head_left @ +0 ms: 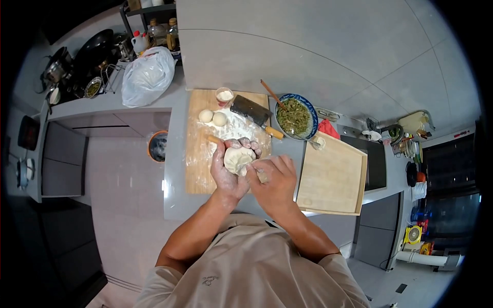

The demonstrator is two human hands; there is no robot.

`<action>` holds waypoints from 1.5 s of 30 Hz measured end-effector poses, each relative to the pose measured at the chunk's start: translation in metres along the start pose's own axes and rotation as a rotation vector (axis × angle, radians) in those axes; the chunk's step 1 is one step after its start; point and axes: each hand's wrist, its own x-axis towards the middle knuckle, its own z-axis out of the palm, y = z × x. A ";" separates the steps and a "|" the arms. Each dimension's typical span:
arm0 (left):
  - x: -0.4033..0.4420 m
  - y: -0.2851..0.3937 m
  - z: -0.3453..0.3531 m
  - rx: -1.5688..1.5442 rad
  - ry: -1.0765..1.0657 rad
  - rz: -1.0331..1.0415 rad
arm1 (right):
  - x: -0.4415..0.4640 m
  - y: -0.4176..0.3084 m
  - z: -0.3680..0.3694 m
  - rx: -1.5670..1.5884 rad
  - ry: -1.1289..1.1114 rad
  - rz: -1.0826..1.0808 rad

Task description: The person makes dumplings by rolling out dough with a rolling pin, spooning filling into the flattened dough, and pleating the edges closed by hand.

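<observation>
A round, pleated stuffed bun [238, 158] of pale dough rests cupped in my left hand [224, 173], whose floury fingers curl up around its far side. My right hand [276, 180] pinches the near right edge of the dough with thumb and fingers. Both hands are above a floured wooden board [197, 177]. On it lie two dough balls [212, 118], a small cup of flour [224, 96] and a cleaver [250, 109] with a wooden handle. Past my left fingertips shows a wooden handle end [214, 138], its rest hidden.
A blue-rimmed bowl [314, 117] of chopped green filling holds a wooden utensil and a spoon. Right of my hands lies a shallow wooden tray [331, 177], with a sink [377, 169] behind it. A white plastic bag [149, 77] and pots stand far left; an orange-rimmed bucket [158, 146] is on the floor.
</observation>
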 end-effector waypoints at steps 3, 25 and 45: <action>0.001 0.000 -0.002 -0.038 -0.054 -0.014 | 0.001 0.004 0.003 -0.050 0.011 -0.078; -0.002 0.014 -0.016 -0.091 0.092 -0.150 | 0.009 -0.007 -0.030 -0.094 -0.149 0.026; 0.061 0.047 -0.170 2.005 0.085 0.297 | -0.021 0.181 0.126 0.687 -0.740 0.592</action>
